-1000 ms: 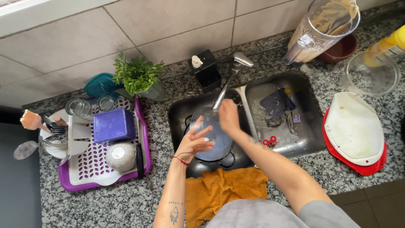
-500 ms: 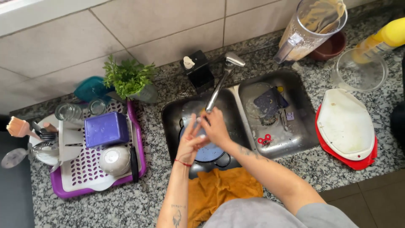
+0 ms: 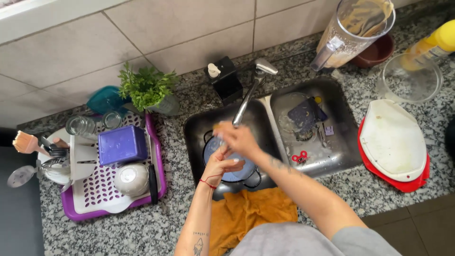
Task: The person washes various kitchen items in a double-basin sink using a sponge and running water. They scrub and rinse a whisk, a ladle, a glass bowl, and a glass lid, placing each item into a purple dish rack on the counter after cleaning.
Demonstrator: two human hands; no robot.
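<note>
Both my hands are over the left basin of the steel sink (image 3: 196,128), just under the faucet (image 3: 249,92). My right hand (image 3: 239,138) is blurred and curled around what looks like a small yellowish sponge (image 3: 218,127). My left hand (image 3: 220,166), with a red string at the wrist, is just below it with bent fingers that touch the right hand. Beneath both hands, a dark round pot (image 3: 241,173) with black handles sits in the basin. Whether the left hand grips anything is hidden.
Right basin (image 3: 341,142) holds dirty dishes and a dark cloth. Purple drying rack (image 3: 159,161) at left has a purple box, white bowl and glasses. Also here are a plant (image 3: 147,87), soap dispenser (image 3: 225,80), blender jar (image 3: 353,31), glass bowl (image 3: 410,78), white board on red tray (image 3: 393,142) and orange towel (image 3: 251,213).
My right hand has moved up toward the faucet tip. My left hand, earlier spread flat over the pot, now has its fingers bent against the right hand. The view has shifted slightly.
</note>
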